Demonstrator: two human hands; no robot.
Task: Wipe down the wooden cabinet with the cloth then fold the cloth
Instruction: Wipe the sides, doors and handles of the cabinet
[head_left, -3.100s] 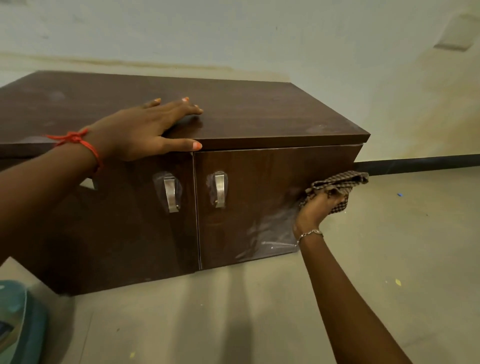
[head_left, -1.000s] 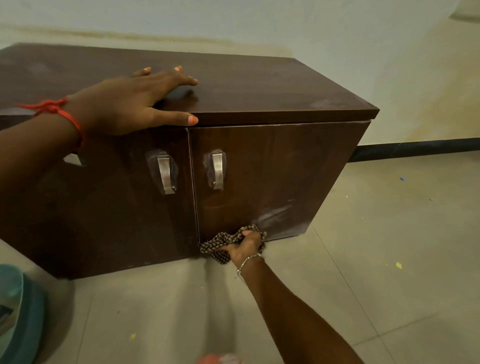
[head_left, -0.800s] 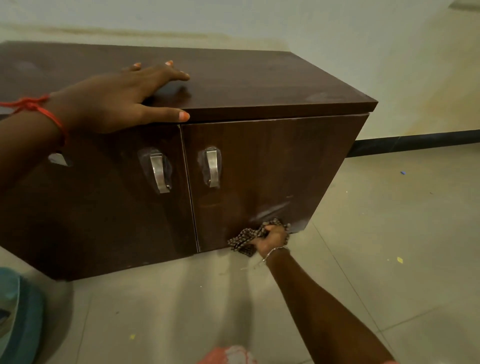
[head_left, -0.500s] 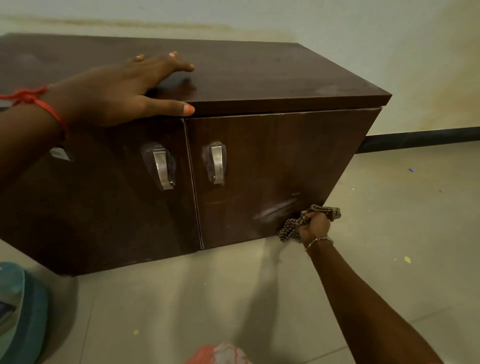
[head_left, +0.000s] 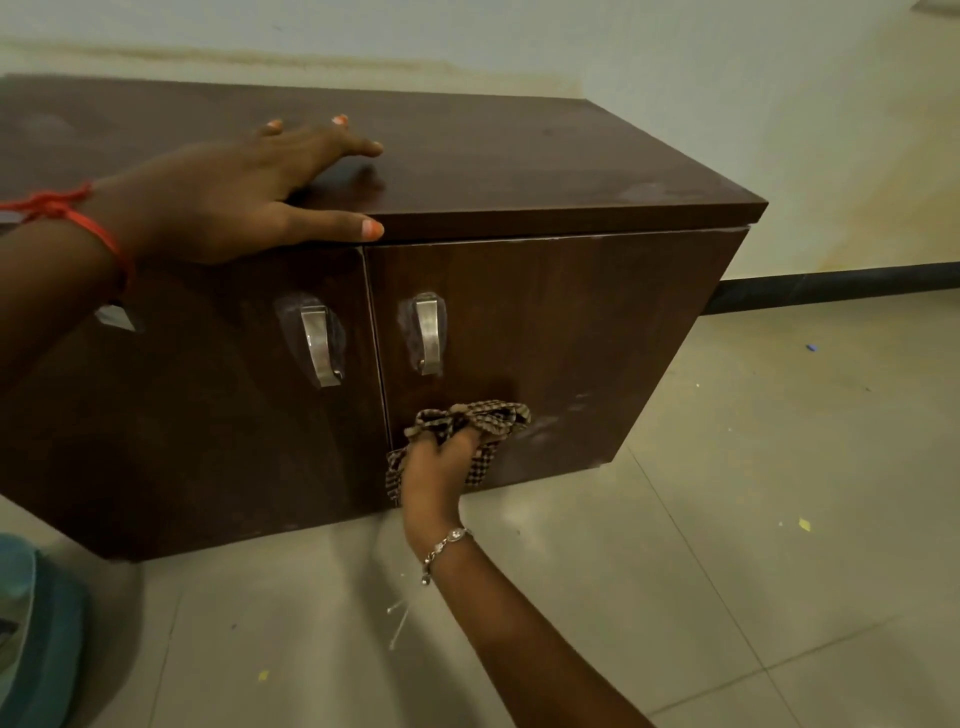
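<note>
Checked cloth (head_left: 470, 426), bunched up, pressing against lower left part of right-hand door (head_left: 561, 332) of wooden cabinet (head_left: 519, 171), just beside the seam between the two doors and below right door's metal handle (head_left: 428, 332). One loose end hanging down past the wrist side, near the door's bottom edge.

Right hand (head_left: 439, 467) closing around the cloth from below, fingers curled into the folds, holding it tight to the door face. Silver bracelet (head_left: 447, 543) sitting on right wrist; forearm reaching up from bottom right.

Pale dusty smear (head_left: 550, 423) showing on door surface just right of the cloth.

Left hand (head_left: 234, 192) lying flat and spread on cabinet top near front edge, gripping nothing, thumb hooking over the front lip above the door seam. Red thread (head_left: 78, 218) tied around left wrist.

Left door (head_left: 208, 405) carrying matching metal handle (head_left: 319, 345), both handles wrapped in clear film. Both doors sitting shut.

Cabinet standing on pale tiled floor (head_left: 727, 519), back against a light wall (head_left: 675, 62) with dark skirting (head_left: 841, 280). Small yellow and blue specks scattered on floor to the right. Teal object (head_left: 36, 639) at bottom left corner, partly cut off, identity unclear.
</note>
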